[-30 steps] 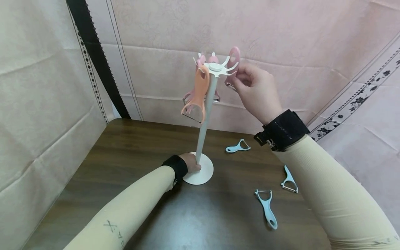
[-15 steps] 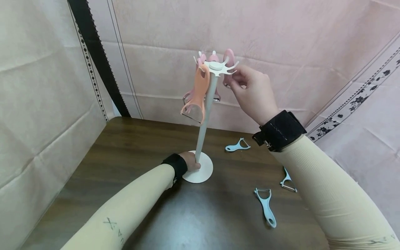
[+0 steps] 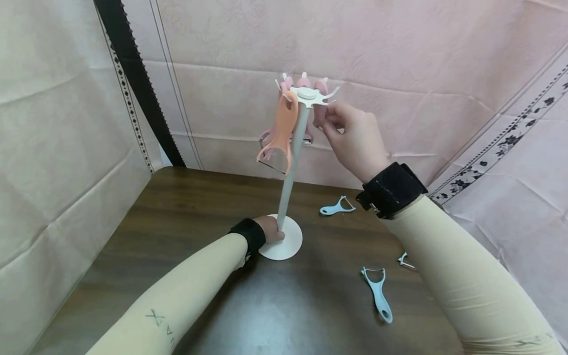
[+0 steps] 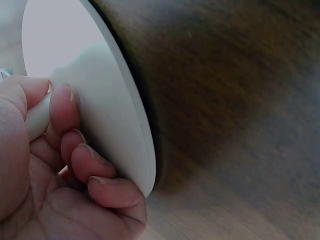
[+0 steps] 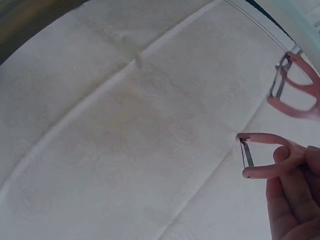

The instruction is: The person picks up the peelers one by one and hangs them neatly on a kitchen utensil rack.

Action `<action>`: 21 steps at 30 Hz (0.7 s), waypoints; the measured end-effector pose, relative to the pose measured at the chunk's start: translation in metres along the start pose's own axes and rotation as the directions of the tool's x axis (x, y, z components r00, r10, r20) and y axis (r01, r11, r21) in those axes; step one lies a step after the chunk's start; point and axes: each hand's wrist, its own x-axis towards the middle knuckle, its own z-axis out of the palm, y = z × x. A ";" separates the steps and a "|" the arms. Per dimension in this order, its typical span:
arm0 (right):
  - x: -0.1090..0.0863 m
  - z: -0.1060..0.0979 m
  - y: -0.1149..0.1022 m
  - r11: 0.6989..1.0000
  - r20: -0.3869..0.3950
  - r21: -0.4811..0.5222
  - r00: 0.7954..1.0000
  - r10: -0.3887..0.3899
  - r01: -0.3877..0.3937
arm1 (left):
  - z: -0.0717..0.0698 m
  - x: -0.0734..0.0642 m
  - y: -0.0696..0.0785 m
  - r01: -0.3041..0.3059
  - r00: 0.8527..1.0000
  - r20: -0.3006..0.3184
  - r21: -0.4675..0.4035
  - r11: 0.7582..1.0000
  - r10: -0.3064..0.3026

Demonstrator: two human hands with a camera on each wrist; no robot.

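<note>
My left hand (image 3: 269,230) grips the pole of a white stand (image 3: 290,180) low down, just above its round base (image 4: 112,100); curled fingers show in the left wrist view. At the stand's hooked top, my right hand (image 3: 355,138) pinches a pink peeler (image 3: 321,87) by its handle. A white hook tip shows at the top of the peeler's handle hole. Its blade end (image 5: 257,173) points down, away from the fingers. Another pink peeler (image 5: 290,109) hangs beside it. An orange peeler (image 3: 284,123) hangs on the near side, partly covering other pink peelers behind.
On the brown table (image 3: 199,202) lie a blue peeler (image 3: 338,206) behind the stand, another blue peeler (image 3: 378,295) at the front right, and a third blue peeler (image 3: 406,261) mostly hidden by my right sleeve. Pale cloth (image 3: 222,108) encloses the back and sides.
My right hand has moved left and slightly down with the pink peeler, bringing its handle hole over a hook. My right forearm now covers more of one blue peeler. The left hand stays put.
</note>
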 end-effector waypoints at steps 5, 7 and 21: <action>0.000 0.007 0.001 1.000 -0.018 0.005 1.000 0.017 -0.017 | -0.004 -0.004 0.005 0.022 1.000 0.011 -0.013 1.000 -0.022; 0.000 0.009 0.000 1.000 -0.017 0.017 1.000 0.024 -0.024 | -0.004 -0.004 0.005 0.027 1.000 0.012 -0.008 1.000 -0.027; -0.003 0.012 -0.002 0.997 -0.009 0.060 0.999 0.039 -0.038 | 0.000 0.004 0.003 0.003 1.000 0.004 0.057 0.998 -0.003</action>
